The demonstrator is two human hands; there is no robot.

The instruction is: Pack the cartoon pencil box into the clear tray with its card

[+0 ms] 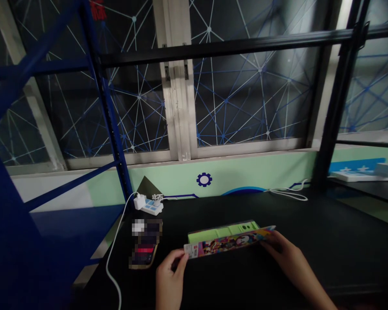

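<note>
A long flat box with a green inside (223, 232) lies on the dark table (310, 241), its colourful printed lid (229, 243) raised toward me. My left hand (170, 277) pinches the lid's left end near a white label. My right hand (284, 254) grips the lid's right end. Both hands rest low over the table's near side.
A phone (144, 249) lies left of the box. A white power strip (150, 204) with a plug and a white cable (111, 262) sits at the table's back left. Blue shelving posts (110, 116) stand left, a black post (333, 112) right. More white cable (287, 193) lies at the back.
</note>
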